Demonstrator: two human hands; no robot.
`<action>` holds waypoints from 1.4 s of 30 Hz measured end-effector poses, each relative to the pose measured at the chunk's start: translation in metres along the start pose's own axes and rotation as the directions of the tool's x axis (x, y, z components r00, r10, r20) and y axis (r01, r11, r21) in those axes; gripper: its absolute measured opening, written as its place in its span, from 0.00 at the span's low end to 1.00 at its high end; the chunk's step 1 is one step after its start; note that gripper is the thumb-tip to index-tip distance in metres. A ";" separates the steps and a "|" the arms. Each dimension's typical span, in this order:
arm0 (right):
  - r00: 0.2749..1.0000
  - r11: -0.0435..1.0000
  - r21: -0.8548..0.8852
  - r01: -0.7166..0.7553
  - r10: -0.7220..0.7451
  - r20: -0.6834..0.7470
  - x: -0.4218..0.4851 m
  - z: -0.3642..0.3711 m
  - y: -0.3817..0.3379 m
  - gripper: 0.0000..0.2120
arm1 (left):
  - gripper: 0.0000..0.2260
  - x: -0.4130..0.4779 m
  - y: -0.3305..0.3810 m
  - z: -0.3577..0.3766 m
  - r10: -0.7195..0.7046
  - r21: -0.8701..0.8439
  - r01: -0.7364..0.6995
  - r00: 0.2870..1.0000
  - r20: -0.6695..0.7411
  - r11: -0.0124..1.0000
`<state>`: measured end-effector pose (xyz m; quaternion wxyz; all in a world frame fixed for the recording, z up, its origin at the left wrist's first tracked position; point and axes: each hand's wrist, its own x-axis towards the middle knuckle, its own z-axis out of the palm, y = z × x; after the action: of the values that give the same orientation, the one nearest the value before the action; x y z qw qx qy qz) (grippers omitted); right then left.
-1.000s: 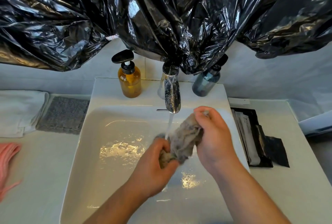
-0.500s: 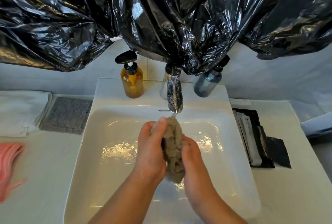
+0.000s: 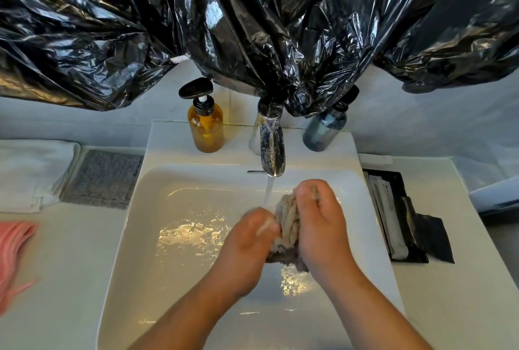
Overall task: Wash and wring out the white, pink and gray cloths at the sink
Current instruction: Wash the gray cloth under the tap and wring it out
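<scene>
Far left, at the frame edge: pink cloth (image 3: 14, 254) on the counter (image 3: 70, 265), blurred. Behind it, white cloth (image 3: 31, 172), folded, flat. Just right of that and touching it, gray cloth (image 3: 105, 178), flat, its right edge against the sink (image 3: 134, 251).

Sink basin wet, with bright glare patches on the bottom. On the back ledge, left: amber bottle (image 3: 205, 127) with a black pump, upright. Centre: chrome tap (image 3: 271, 147), running; a thin stream (image 3: 268, 191) falls just left of the hands.

Left hand (image 3: 247, 248): fingers curled, gripping the left side of a wet cloth (image 3: 288, 226), thumb across its front. The cloth is a twisted, bunched wad, grayish-tan, held above the basin between both hands, right of the stream. Right hand (image 3: 320, 226): fingers wrapped over the top and right side of the wad, clamped tight. Fingertips motion-blurred.

Back ledge, right: blue-gray bottle (image 3: 324, 130), top partly hidden by black plastic sheeting (image 3: 252, 26) hanging across the whole upper view.

Right of the sink: black tray (image 3: 393, 209) on the counter, holding pale and dark packets.
</scene>
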<state>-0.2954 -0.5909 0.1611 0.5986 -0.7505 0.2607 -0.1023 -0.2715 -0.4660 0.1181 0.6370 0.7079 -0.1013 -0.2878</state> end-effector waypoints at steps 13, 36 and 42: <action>0.988 0.979 -0.134 0.153 -0.150 0.032 -0.027 0.030 0.033 0.14 | 0.10 0.020 0.030 0.018 -0.144 -0.495 0.022 0.967 -0.210 0.869; 0.980 0.943 -0.273 0.190 -0.197 0.001 -0.028 0.037 0.042 0.19 | 0.21 0.018 0.015 0.012 -0.154 -0.471 0.076 0.980 -0.128 0.879; 0.933 0.891 -0.297 0.342 -0.359 -0.002 -0.003 0.020 0.024 0.09 | 0.16 0.007 0.015 -0.004 -0.194 -0.196 0.203 0.979 0.065 0.959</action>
<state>-0.2948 -0.5759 0.1336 0.4452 -0.8621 0.1502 -0.1900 -0.2607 -0.4690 0.1308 0.6710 0.6395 -0.0143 -0.3750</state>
